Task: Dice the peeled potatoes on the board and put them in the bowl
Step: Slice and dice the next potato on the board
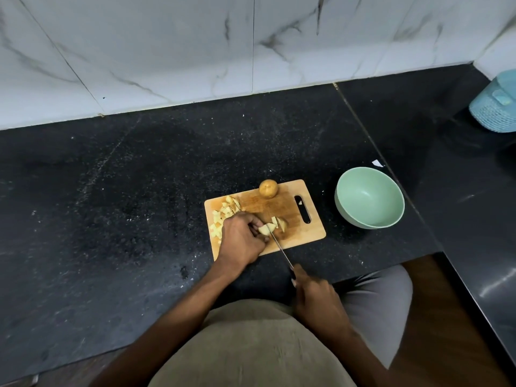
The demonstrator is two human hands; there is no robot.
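Two hands working: left hand (241, 241) curled over potato piece (266, 229) mid cutting board (296, 219), fingertips hidden. Right hand (315, 297) gripping knife (280, 248), handle mostly covered, blade on piece. Diced heap (224, 212) at board's 9 o'clock, partly hidden. Whole potato (268, 188) at 12. Bowl (369, 198) at 3.

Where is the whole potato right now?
In the head view, the whole potato sits at the far edge of the board, apart from the diced pile at left, with the bowl to its right.
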